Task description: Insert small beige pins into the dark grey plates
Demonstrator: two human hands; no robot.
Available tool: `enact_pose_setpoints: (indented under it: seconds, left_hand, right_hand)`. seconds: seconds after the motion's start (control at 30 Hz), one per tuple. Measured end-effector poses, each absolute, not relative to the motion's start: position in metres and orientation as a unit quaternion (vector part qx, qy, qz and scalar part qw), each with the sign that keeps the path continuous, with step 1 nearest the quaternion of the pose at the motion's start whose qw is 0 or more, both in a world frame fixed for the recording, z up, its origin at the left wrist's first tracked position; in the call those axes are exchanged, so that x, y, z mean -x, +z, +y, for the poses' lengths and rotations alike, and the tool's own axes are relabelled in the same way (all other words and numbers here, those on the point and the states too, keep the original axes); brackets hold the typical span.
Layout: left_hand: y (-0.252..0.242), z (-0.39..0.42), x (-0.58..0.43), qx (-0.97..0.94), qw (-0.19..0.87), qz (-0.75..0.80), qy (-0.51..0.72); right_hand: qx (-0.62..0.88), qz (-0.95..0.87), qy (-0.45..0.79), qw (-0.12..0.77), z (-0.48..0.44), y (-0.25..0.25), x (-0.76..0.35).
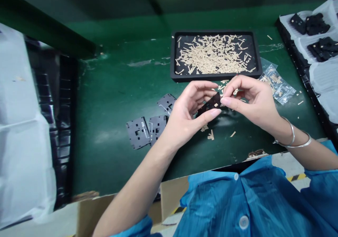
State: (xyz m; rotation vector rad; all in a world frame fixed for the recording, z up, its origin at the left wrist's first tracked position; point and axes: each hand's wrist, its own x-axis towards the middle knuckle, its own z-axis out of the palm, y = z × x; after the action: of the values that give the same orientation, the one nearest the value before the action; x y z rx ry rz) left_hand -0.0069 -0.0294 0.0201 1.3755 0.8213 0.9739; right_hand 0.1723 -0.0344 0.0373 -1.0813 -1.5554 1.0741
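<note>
My left hand (188, 112) grips a flat black plastic plate (210, 103), tilted up, with a small beige piece visible on its face. At the plate's right end, the thumb and forefinger of my right hand (249, 98) are pinched together. Whether they hold a small piece or only the plate's edge is too small to tell. Left of my left hand lie several dark grey plates with square holes (137, 133). Beneath and around both hands, small beige strips (210, 135) are scattered on the table.
A black tray (173, 59) heaped with beige strips stands behind my hands on the green table (105, 142). To its right is a clear plastic bag (283, 91) with beige pieces. Cloth-lined trays holding black parts (318, 24) flank the right edge; a white-covered black rack (63, 124) borders the left.
</note>
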Motion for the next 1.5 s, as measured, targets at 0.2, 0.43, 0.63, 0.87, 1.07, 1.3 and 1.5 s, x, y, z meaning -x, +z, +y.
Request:
enact_pose_setpoints:
  seconds: [0.2,0.43,0.63,0.87,1.07,1.3,1.5]
  left_hand:
    - [0.02,-0.028,0.007,-0.607,0.569,0.36,0.421]
    - [0.019,-0.029,0.007,-0.623,0.543,0.364,0.429]
    - [0.018,-0.031,0.007,-0.625,0.522,0.358,0.456]
    - [0.012,-0.027,0.007,-0.626,0.521,0.344,0.468]
    - [0.009,-0.032,0.003,-0.63,0.504,0.333,0.488]
    - [0.01,-0.028,0.002,-0.566,0.634,0.274,0.449]
    - [0.017,-0.024,0.005,-0.483,0.744,0.248,0.389]
  right_hand:
    - [0.437,-0.632,0.446,0.459,-0.033,0.036,-0.172]
    - [0.436,-0.625,0.467,0.449,-0.031,0.036,-0.171]
    - [0.427,-0.614,0.489,0.45,-0.031,0.036,-0.17]
    - [0.432,-0.593,0.52,0.437,-0.031,0.035,-0.169]
    - [0.419,-0.584,0.529,0.451,-0.027,0.029,-0.17]
    - [0.394,-0.559,0.533,0.498,-0.019,0.024,-0.177]
    - [0.393,-0.634,0.473,0.469,-0.032,0.027,-0.172]
